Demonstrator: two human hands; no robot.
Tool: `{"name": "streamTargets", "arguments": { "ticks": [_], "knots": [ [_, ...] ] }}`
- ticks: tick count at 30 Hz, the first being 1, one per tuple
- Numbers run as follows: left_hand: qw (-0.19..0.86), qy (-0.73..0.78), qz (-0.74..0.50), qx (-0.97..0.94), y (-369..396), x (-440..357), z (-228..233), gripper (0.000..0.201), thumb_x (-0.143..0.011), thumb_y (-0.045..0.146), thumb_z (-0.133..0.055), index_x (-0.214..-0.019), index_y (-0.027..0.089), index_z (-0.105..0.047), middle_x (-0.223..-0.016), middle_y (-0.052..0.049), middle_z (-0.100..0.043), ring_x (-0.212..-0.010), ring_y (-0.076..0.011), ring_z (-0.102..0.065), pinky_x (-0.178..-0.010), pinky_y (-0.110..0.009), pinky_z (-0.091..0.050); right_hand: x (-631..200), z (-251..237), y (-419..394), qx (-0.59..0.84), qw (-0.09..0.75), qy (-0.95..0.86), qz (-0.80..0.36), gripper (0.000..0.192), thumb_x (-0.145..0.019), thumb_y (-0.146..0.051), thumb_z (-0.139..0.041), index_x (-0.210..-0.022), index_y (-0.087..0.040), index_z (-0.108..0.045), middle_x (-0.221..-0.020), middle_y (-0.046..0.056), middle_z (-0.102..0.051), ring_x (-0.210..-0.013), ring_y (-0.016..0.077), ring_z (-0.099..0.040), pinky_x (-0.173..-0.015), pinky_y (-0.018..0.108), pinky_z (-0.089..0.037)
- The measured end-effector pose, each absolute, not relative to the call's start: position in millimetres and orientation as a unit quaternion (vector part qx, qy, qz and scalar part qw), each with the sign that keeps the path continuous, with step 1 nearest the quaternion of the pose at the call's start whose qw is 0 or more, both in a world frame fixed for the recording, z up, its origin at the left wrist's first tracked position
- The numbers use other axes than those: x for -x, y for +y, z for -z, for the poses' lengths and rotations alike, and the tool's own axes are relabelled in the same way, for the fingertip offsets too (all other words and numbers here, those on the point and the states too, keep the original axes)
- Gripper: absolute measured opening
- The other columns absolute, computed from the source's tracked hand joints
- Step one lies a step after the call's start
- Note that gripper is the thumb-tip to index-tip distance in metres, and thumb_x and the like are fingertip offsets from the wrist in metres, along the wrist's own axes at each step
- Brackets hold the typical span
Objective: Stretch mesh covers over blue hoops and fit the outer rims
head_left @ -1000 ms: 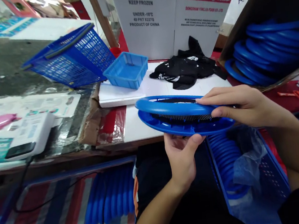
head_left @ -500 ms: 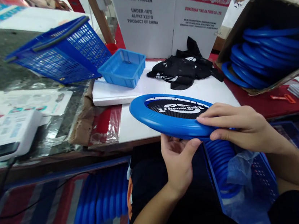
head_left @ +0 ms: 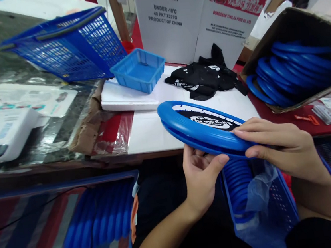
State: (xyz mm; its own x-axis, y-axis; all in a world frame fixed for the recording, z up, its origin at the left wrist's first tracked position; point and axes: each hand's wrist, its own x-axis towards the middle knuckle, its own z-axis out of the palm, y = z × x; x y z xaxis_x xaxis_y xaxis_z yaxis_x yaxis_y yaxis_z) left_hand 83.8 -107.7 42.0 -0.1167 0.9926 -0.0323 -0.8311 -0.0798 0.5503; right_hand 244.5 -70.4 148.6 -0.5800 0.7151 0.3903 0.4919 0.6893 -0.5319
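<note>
Both hands hold a blue throw-ball disc (head_left: 202, 129), a ring with a black printed fabric centre, tilted above the table's front edge. My left hand (head_left: 203, 173) grips its underside from below, thumb along the lower rim. With fingers on top and thumb beneath, my right hand (head_left: 280, 148) pinches the right rim. A gap runs along the near edge of the ring. Behind the disc lies a pile of black printed fabric pieces (head_left: 206, 76) on the white board (head_left: 148, 132).
A light blue tray (head_left: 139, 71) and a blue shopping basket (head_left: 65, 47) stand behind. At right, a cardboard box (head_left: 267, 47) holds several blue rings (head_left: 294, 70). More rings (head_left: 98, 216) lie low at left, others (head_left: 239, 187) in a crate between the knees. A white device (head_left: 6, 133) sits at left.
The disc and both hands have shifted slightly right in view, and the disc tilts more, its right side lower. The gap along its near edge shows more clearly. The camera view has turned a little.
</note>
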Motion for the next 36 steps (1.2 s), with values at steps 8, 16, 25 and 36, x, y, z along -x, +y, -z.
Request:
{"name": "streamTargets", "arguments": {
  "ticks": [8, 16, 25, 36],
  "knots": [
    [0.630, 0.213, -0.726, -0.174, -107, -94, -53, 0.053, -0.070, 0.027, -0.100, -0.106, 0.021, -0.062, -0.099, -0.002, -0.081, -0.082, -0.0189, -0.080, -0.076, -0.026, -0.067, -248, -151, -77, 0.343, 0.301, -0.868, -0.194, 0.049, -0.092, -0.023, -0.082, -0.138, -0.037, -0.072, -0.120, 0.005, -0.081, -0.105, 0.0267, -0.074, -0.090, 0.044, -0.062],
    [0.645, 0.184, -0.723, -0.165, -107, -94, -54, 0.048, -0.070, 0.020, -0.099, -0.104, 0.021, -0.063, -0.096, -0.001, -0.081, -0.083, -0.0187, -0.082, -0.074, -0.023, -0.067, -256, -146, -78, 0.362, 0.320, -0.844, -0.234, 0.042, -0.094, -0.026, -0.080, -0.134, -0.035, -0.074, -0.118, 0.007, -0.081, -0.106, 0.0284, -0.074, -0.088, 0.046, -0.061],
    [0.655, 0.162, -0.720, -0.162, -105, -93, -55, 0.047, -0.072, 0.018, -0.097, -0.106, 0.021, -0.064, -0.088, 0.001, -0.079, -0.079, -0.0185, -0.082, -0.071, -0.021, -0.068, -255, -144, -76, 0.357, 0.313, -0.846, -0.245, 0.038, -0.096, -0.031, -0.077, -0.134, -0.033, -0.074, -0.116, 0.010, -0.081, -0.102, 0.0272, -0.074, -0.085, 0.045, -0.061],
    [0.662, 0.175, -0.709, -0.168, -105, -89, -54, 0.049, -0.072, 0.019, -0.097, -0.107, 0.021, -0.063, -0.096, -0.001, -0.081, -0.082, -0.0199, -0.082, -0.073, -0.024, -0.068, -254, -145, -80, 0.361, 0.289, -0.848, -0.258, 0.045, -0.095, -0.020, -0.078, -0.138, -0.034, -0.072, -0.123, 0.008, -0.078, -0.107, 0.0263, -0.072, -0.089, 0.044, -0.061]
  ]
}}
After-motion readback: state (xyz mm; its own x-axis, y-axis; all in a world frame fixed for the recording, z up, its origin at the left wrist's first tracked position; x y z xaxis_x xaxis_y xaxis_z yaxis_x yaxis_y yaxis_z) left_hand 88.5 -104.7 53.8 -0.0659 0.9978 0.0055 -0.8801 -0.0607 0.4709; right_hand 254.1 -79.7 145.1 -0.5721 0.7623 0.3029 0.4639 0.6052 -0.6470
